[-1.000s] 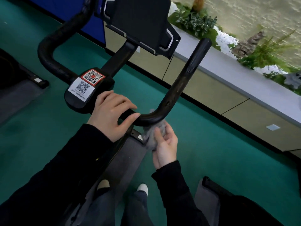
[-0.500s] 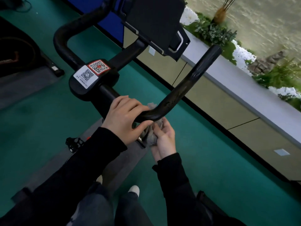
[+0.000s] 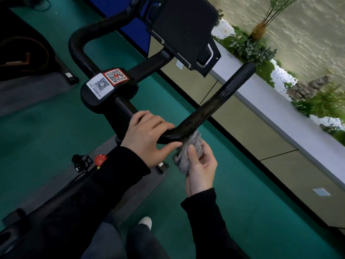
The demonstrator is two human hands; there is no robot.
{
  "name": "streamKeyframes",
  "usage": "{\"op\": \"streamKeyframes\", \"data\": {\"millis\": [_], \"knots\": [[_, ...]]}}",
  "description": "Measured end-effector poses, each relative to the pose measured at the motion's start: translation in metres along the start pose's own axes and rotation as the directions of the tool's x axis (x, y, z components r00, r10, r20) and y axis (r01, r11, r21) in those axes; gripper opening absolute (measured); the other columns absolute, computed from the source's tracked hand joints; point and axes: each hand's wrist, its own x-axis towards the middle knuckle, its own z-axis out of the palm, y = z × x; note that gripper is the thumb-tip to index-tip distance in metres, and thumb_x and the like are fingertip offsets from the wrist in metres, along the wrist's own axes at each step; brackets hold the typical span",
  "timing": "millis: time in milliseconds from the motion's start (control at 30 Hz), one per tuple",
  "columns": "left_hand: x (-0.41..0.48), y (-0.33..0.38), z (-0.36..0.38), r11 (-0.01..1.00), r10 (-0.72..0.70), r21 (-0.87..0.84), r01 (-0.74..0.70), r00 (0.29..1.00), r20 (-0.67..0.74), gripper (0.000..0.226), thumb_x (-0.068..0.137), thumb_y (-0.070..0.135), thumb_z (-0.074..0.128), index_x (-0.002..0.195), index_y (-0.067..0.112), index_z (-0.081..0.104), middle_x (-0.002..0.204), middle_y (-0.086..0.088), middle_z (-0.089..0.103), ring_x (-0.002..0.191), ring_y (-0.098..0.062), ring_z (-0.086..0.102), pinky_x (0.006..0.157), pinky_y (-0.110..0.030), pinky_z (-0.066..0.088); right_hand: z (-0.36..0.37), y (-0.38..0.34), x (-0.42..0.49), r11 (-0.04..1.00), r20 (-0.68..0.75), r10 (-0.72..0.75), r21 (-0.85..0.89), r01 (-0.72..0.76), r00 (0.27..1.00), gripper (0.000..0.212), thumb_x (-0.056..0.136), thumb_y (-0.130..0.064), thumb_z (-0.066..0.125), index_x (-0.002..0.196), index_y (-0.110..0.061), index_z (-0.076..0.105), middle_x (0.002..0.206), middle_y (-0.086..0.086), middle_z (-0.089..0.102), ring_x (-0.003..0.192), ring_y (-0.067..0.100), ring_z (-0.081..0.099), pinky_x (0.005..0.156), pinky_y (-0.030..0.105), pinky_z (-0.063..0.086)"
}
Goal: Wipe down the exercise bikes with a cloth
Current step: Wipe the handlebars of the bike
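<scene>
Grey and bunched, the cloth (image 3: pixel 188 152) is what we are pressing up against the underside of the handlebar (image 3: pixel 197 116), right at the bend where the right-hand horn starts rising. We are holding it in our right hand (image 3: pixel 200 171), fingers curled closed around the wad and the thumb pinning it from the near side, with a loose tail hanging below the palm. Our left hand (image 3: pixel 147 135) is draped over the bar just inboard of the cloth, fingers spread and only loosely closed on the tube, its thumb nearly touching the fabric; it is gripping nothing else. To do this well, we are probably best wrapping the cloth fully round the tube rather than dabbing from below, then drawing it up the horn towards the tip, which looks speckled with marks. The steadying hand should be keeping the bar from turning. Further out, the QR stickers (image 3: pixel 107 82) on the centre clamp and the tablet holder (image 3: pixel 183 28) are waiting for their own pass.
</scene>
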Motion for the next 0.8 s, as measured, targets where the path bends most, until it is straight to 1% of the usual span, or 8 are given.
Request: {"op": "streamKeyframes", "data": {"millis": [67, 100, 167, 267, 333, 467, 600, 800], "knots": [[0.001, 0.003, 0.004, 1.000, -0.012, -0.001, 0.012, 1.000, -0.028, 0.036, 0.081, 0.049, 0.059, 0.090, 0.016, 0.070, 0.080, 0.003, 0.064, 0.080, -0.022, 0.061, 0.097, -0.034, 0.030, -0.003, -0.007, 0.006, 0.957, -0.111, -0.238, -0.195, 0.214, 0.965, 0.024, 0.090, 0.003, 0.057, 0.111, -0.008, 0.061, 0.112, 0.007, 0.062, 0.104, 0.010, 0.060, 0.096, 0.033, 0.047], [0.001, 0.003, 0.005, 1.000, -0.019, -0.005, 0.019, 0.999, -0.042, 0.033, 0.081, 0.047, 0.059, 0.089, 0.017, 0.070, 0.079, 0.004, 0.064, 0.079, -0.023, 0.061, 0.096, -0.033, 0.029, -0.003, -0.011, 0.011, 0.878, -0.106, -0.397, -0.333, 0.344, 0.912, 0.025, 0.088, 0.003, 0.059, 0.111, -0.008, 0.062, 0.114, 0.005, 0.056, 0.107, 0.001, 0.056, 0.096, 0.024, 0.044], [0.001, 0.002, 0.006, 0.999, -0.031, -0.011, 0.030, 0.998, -0.053, 0.032, 0.081, 0.047, 0.059, 0.088, 0.018, 0.071, 0.078, 0.004, 0.064, 0.078, -0.023, 0.061, 0.094, -0.033, 0.029, 0.001, -0.018, 0.019, 0.627, 0.074, -0.638, -0.528, 0.572, 0.767, 0.031, 0.083, 0.006, 0.061, 0.112, -0.004, 0.064, 0.114, 0.008, 0.047, 0.109, -0.006, 0.047, 0.093, 0.011, 0.039], [0.002, 0.002, 0.007, 0.999, -0.041, -0.014, 0.040, 0.998, -0.053, 0.034, 0.080, 0.049, 0.058, 0.085, 0.017, 0.071, 0.076, 0.003, 0.063, 0.075, -0.023, 0.061, 0.091, -0.033, 0.029, 0.007, -0.022, 0.022, 0.281, 0.453, -0.666, -0.583, 0.762, 0.593, 0.043, 0.075, 0.016, 0.058, 0.113, -0.002, 0.065, 0.110, 0.014, 0.053, 0.107, 0.016, 0.049, 0.094, 0.017, 0.038], [0.002, 0.002, 0.006, 0.999, -0.043, -0.019, 0.042, 0.998, -0.050, 0.033, 0.080, 0.048, 0.060, 0.086, 0.018, 0.071, 0.076, 0.004, 0.063, 0.075, -0.023, 0.060, 0.090, -0.032, 0.029, 0.001, -0.028, 0.033, 0.163, 0.546, -0.637, -0.594, 0.788, 0.544, 0.046, 0.073, 0.018, 0.055, 0.114, -0.002, 0.066, 0.108, 0.016, 0.058, 0.102, 0.025, 0.051, 0.095, 0.020, 0.039], [0.001, 0.002, 0.006, 0.997, -0.055, -0.048, 0.053, 0.997, -0.058, 0.028, 0.079, 0.045, 0.066, 0.087, 0.019, 0.071, 0.077, 0.006, 0.063, 0.077, -0.021, 0.059, 0.091, -0.031, 0.028, -0.007, -0.045, 0.052, 0.188, 0.490, -0.628, -0.659, 0.729, 0.605, 0.046, 0.074, 0.016, 0.058, 0.116, -0.002, 0.062, 0.106, 0.011, 0.060, 0.099, 0.024, 0.054, 0.090, 0.025, 0.044], [0.001, 0.003, 0.006, 0.996, -0.069, -0.054, 0.066, 0.997, -0.046, 0.032, 0.078, 0.049, 0.063, 0.089, 0.019, 0.071, 0.078, 0.007, 0.063, 0.078, -0.020, 0.058, 0.091, -0.031, 0.027, -0.006, -0.046, 0.047, 0.207, 0.582, -0.592, -0.559, 0.803, 0.558, 0.030, 0.074, 0.010, 0.068, 0.101, -0.002, 0.063, 0.101, 0.008, 0.063, 0.094, 0.021, 0.058, 0.085, 0.022, 0.045], [0.001, 0.004, 0.005, 0.995, -0.086, -0.045, 0.084, 0.996, -0.037, 0.030, 0.076, 0.045, 0.067, 0.088, 0.018, 0.071, 0.078, 0.006, 0.064, 0.078, -0.021, 0.059, 0.091, -0.033, 0.028, -0.008, -0.055, 0.058, 0.227, 0.592, -0.580, -0.542, 0.809, 0.559, 0.018, 0.080, 0.000, 0.069, 0.098, 0.000, 0.068, 0.102, 0.012, 0.064, 0.097, 0.021, 0.060, 0.089, 0.024, 0.046]]}}
